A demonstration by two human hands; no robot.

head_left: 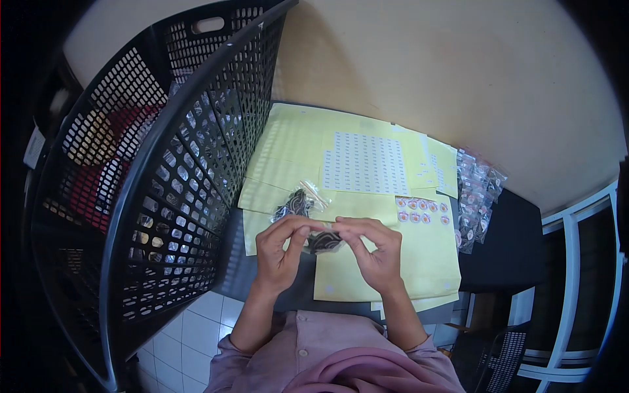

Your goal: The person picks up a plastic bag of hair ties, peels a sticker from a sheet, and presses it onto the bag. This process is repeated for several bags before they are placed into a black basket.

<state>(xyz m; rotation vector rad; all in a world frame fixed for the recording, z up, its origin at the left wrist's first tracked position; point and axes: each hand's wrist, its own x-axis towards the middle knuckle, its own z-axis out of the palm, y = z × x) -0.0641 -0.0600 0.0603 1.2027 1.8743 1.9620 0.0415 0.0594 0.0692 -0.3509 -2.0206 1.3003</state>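
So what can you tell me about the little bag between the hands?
The small bag looks like clear plastic, with something dark and pale-lined showing through. The left hand and right hand pinch it near its far edge, above the dark table. Whether it is sealed, I can't tell.

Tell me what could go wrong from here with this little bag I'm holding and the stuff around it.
The held bag is pinched by fingertips of your left hand and right hand, so it might slip. The other bag lies close to your left hand and could get nudged. The packets overlap, so some might slide.
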